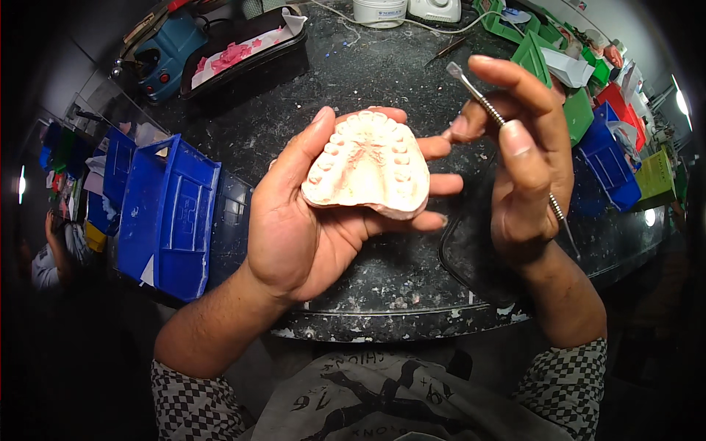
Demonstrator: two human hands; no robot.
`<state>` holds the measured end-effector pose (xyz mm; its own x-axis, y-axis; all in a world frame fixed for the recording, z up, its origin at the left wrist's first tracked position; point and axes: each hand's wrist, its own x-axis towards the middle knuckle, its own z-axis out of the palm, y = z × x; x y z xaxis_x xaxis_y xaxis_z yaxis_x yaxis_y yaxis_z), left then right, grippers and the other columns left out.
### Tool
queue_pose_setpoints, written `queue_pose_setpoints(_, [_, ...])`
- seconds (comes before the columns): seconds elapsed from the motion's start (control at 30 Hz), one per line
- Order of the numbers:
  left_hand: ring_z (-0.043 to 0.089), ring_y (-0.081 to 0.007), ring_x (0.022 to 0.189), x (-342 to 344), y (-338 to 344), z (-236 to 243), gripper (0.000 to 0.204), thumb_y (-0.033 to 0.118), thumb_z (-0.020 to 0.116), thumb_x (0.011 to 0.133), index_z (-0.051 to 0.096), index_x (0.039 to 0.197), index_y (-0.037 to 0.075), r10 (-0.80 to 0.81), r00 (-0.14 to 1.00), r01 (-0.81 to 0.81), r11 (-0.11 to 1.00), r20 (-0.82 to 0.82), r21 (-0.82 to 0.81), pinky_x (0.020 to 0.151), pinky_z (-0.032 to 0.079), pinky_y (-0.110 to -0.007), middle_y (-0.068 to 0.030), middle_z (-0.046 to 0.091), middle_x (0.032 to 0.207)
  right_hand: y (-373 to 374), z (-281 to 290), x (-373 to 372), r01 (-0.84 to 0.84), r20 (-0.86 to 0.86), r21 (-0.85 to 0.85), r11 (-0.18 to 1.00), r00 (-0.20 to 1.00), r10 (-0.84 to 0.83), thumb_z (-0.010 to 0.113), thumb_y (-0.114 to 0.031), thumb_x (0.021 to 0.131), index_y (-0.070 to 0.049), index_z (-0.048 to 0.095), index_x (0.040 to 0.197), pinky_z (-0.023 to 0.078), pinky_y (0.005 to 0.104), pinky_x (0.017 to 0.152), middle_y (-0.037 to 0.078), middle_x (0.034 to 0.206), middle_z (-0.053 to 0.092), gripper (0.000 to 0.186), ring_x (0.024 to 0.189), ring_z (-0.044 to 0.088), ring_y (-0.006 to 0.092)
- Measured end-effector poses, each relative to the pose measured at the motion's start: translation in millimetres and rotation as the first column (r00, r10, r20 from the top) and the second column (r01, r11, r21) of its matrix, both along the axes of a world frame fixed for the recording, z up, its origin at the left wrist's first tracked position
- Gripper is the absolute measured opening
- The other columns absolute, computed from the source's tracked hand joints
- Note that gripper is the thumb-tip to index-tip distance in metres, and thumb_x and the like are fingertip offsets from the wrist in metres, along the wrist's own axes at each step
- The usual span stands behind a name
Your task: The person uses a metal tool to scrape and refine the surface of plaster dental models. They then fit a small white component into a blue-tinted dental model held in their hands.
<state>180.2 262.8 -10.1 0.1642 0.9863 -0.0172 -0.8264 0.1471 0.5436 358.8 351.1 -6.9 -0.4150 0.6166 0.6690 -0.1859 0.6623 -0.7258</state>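
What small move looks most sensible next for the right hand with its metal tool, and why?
Probably tip the thin metal tool down until its flat end meets the plaster dental cast. The left hand cradles the cast teeth-up, while the right hand holds the tool pinched and raised, its tip clear of the cast.

The dark speckled worktop [353, 88] lies open through its middle. Blue bins [168, 213] crowd its left edge, green and blue bins [599, 140] its right, and a black tray [243, 51] with white tubs [379, 11] lines the far edge.
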Motion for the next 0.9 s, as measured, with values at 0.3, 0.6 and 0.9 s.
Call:
queue_pose_setpoints(0.3, [0.068, -0.0327, 0.095, -1, -1, -7, 0.069, 0.053, 0.022, 0.103, 0.047, 0.136, -0.001, -0.017, 0.999, 0.019, 0.998, -0.038, 0.063, 0.067, 0.059, -0.047, -0.0214, 0.064, 0.113, -4, -8, -1, -0.233, -0.031, 0.105, 0.967, 0.971, 0.238, 0.062, 0.012, 0.087, 0.005, 0.062, 0.109, 0.053, 0.0467, 0.097, 0.023, 0.111, 0.068, 0.022, 0.111, 0.066, 0.0339])
queue_pose_setpoints(0.6, [0.069, -0.0372, 0.076, 3, -5, -3, 0.072, 0.057, 0.02, 0.1, 0.047, 0.129, -0.003, 0.028, 0.991, -0.022, 0.999, -0.134, 0.044, 0.05, 0.059, -0.041, -0.0259, 0.065, 0.095, -8, -9, -1, -0.226, 0.041, 0.117, 0.967, 0.974, 0.222, 0.061, 0.009, 0.089, 0.007, 0.057, 0.103, 0.055, 0.0459, 0.095, 0.024, 0.103, 0.067, 0.015, 0.104, 0.068, 0.0331])
queue_pose_setpoints(0.9, [0.07, -0.0348, 0.064, 4, -7, -5, 0.075, 0.063, 0.02, 0.096, 0.047, 0.121, -0.002, -0.013, 0.975, 0.022, 0.999, -0.224, 0.041, 0.04, 0.056, -0.036, -0.0231, 0.065, 0.088, -4, -10, 1, -0.273, 0.06, 0.168, 0.947, 0.962, 0.267, 0.059, 0.01, 0.085, 0.007, 0.057, 0.102, 0.055, 0.044, 0.093, 0.022, 0.098, 0.065, 0.017, 0.099, 0.068, 0.0306])
